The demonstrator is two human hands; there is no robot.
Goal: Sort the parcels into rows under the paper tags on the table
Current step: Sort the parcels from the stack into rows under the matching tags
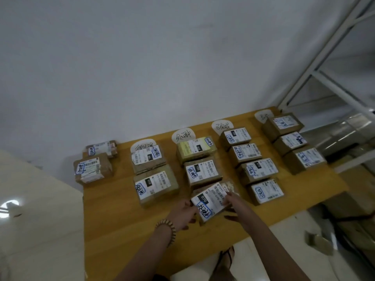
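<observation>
A brown parcel with a white "070" label (211,200) is held between both hands, third from the wall in the middle row. My left hand (185,214) grips its left edge and my right hand (233,201) holds its right side. Behind it lie two parcels (200,172) (195,148) under a white paper tag (183,135). Other tags (143,147) (222,125) (263,115) head rows of parcels (155,186) (265,192) (304,159) on the orange table (113,209).
Two parcels (92,169) (101,149) lie at the table's far left by the white wall. A white metal frame (324,78) stands to the right. The near left part of the table carries nothing. A sandalled foot (227,258) shows below the table's near edge.
</observation>
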